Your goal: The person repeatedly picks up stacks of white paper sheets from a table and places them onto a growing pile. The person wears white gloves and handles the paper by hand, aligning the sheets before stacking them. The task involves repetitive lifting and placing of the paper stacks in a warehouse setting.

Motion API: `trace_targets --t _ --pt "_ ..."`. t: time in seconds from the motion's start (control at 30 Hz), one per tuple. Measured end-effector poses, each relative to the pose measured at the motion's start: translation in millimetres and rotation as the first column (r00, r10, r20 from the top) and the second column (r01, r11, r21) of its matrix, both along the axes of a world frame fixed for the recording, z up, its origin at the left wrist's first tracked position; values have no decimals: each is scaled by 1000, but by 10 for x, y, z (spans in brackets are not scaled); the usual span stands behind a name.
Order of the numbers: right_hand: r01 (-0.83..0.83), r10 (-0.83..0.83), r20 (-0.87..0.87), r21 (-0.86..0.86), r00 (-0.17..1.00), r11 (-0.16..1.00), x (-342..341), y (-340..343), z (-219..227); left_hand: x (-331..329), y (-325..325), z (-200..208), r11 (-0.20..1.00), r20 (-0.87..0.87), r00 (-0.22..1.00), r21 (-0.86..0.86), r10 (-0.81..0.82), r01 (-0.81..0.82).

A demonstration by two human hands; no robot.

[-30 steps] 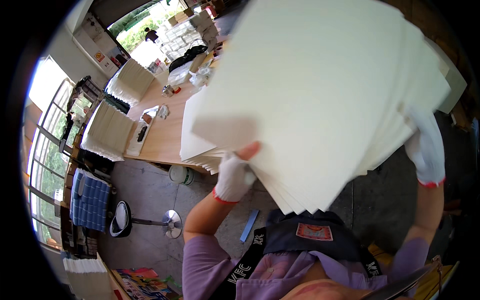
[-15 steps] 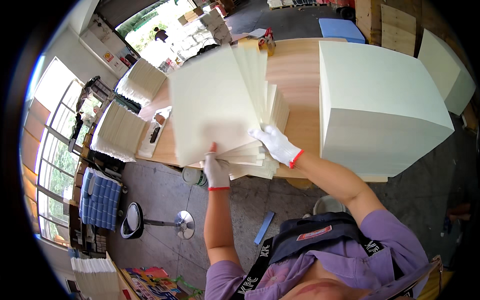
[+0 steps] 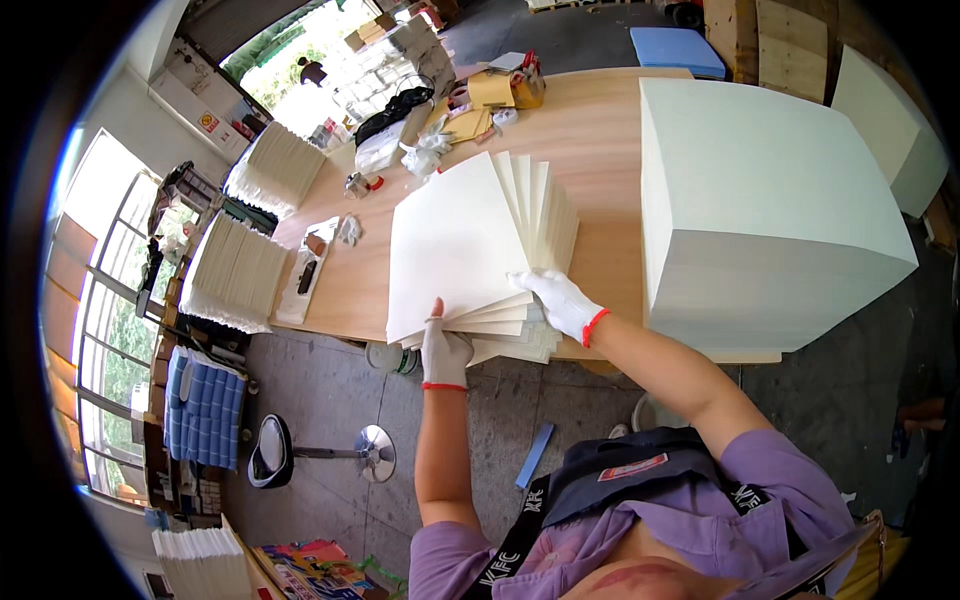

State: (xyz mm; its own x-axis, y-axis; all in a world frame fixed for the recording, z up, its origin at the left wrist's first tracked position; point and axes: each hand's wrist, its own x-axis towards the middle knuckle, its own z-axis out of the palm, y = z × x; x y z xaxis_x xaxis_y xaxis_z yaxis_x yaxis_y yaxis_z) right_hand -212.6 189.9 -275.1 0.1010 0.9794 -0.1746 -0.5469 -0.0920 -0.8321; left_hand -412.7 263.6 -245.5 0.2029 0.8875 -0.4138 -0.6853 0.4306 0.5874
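From the head view, a fanned stack of cream paper sheets [image 3: 470,250] lies on the long pale wooden surface [image 3: 600,130], its lower edge overhanging the near rim. The white-gloved left hand [image 3: 443,352] pinches the stack's bottom-left corner, fingers closed on the sheets. The white-gloved right hand [image 3: 560,300] lies spread on the lower-right edge, fingers pressing the fanned sheets. A tall block of cream paper [image 3: 770,210] stands just to the right.

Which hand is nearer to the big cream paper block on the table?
Right. The right hand rests on the fanned sheets just left of the tall paper block; the left hand grips the fan's near edge, farther away.
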Motion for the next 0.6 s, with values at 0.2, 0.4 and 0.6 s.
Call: trace_targets --t 0.2,0.4,0.6 --pt "-222 214 -156 -30 964 975 223 -984 31 -494 -781 -32 995 320 944 -43 -76 95" --pt "-338 248 -288 -327 925 882 742 -2770 -770 -34 -1741 -111 879 -98 988 452 -123 154" --pt "296 -159 453 -250 877 922 1322 -3747 108 748 -1833 707 -12 -660 744 749 -105 663"
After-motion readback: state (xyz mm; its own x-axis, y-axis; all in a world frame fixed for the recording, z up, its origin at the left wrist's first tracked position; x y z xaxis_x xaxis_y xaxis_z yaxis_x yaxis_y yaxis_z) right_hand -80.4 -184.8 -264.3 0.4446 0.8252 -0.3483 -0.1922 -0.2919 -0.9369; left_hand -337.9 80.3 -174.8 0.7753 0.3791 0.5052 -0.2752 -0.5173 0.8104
